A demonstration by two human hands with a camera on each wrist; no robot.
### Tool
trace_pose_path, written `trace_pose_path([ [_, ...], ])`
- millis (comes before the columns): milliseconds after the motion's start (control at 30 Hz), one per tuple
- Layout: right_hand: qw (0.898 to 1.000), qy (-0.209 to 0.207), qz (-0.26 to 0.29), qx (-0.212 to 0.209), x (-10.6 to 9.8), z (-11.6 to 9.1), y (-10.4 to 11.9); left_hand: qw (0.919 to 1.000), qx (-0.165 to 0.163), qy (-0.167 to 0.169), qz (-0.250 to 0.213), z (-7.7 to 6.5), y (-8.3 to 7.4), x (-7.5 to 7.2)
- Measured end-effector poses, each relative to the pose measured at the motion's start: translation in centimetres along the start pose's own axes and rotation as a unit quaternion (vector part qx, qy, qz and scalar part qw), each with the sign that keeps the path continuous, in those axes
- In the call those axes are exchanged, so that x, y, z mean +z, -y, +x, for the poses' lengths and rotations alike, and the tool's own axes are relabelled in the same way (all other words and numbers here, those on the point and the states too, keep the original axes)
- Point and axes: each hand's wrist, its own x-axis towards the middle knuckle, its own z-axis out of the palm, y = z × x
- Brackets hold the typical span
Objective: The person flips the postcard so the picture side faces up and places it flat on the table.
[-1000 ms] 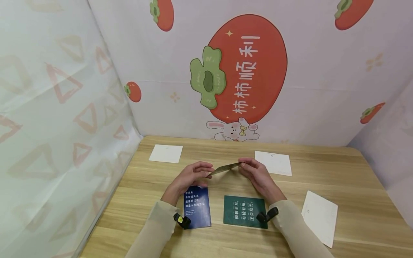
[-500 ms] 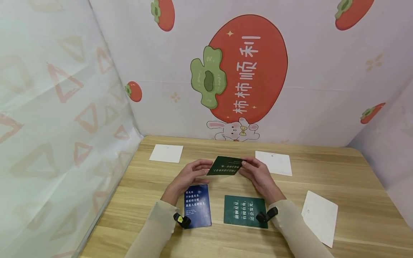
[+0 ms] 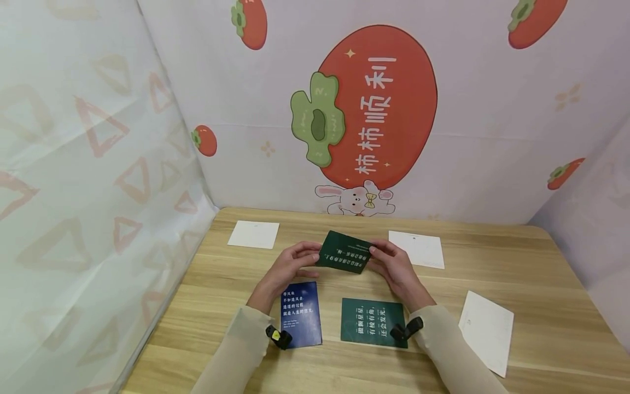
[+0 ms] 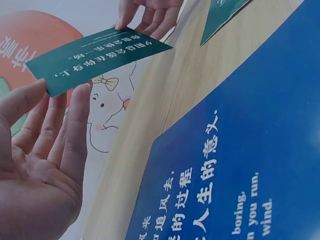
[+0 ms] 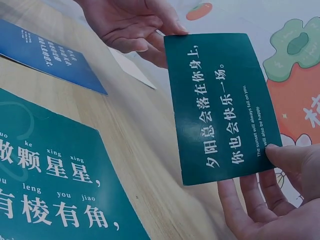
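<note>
A dark green postcard (image 3: 344, 251) with white printed lines is held above the table, its printed face towards me and its lettering upside down in the head view. My left hand (image 3: 290, 268) pinches one end between thumb and fingers, right at the corner. At the opposite end my right hand (image 3: 396, 268) grips it, thumb (image 5: 285, 157) on the printed face and fingers behind. Nearer me on the table lie a blue postcard (image 3: 301, 316), by the left wrist, and a second green postcard (image 3: 366, 323), by the right wrist, both printed side up.
White cards lie at the back left (image 3: 253, 234), behind the right hand (image 3: 418, 249) and at the right (image 3: 487, 334) of the wooden table (image 3: 541, 290). A wall sheet (image 3: 236, 180) with persimmon prints stands along the back edge; another sheet (image 3: 98, 219) borders the left.
The held postcard has turned from nearly edge-on to showing its green printed face, tilting up towards me. Both hands stay in almost the same place; the cards on the table have not moved.
</note>
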Motion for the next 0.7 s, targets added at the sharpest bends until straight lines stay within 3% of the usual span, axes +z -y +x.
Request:
trace_pose_path([
  [400,0.999,0.018,-0.038,-0.003,-0.1,-0.1,-0.3,0.9987,-0.012,-0.049,0.009,0.1,0.9,-0.6],
  [700,0.987,-0.006,-0.160,-0.019,-0.1,0.1,-0.6,0.9955,-0.034,-0.061,0.064,0.3,1.4,-0.7],
])
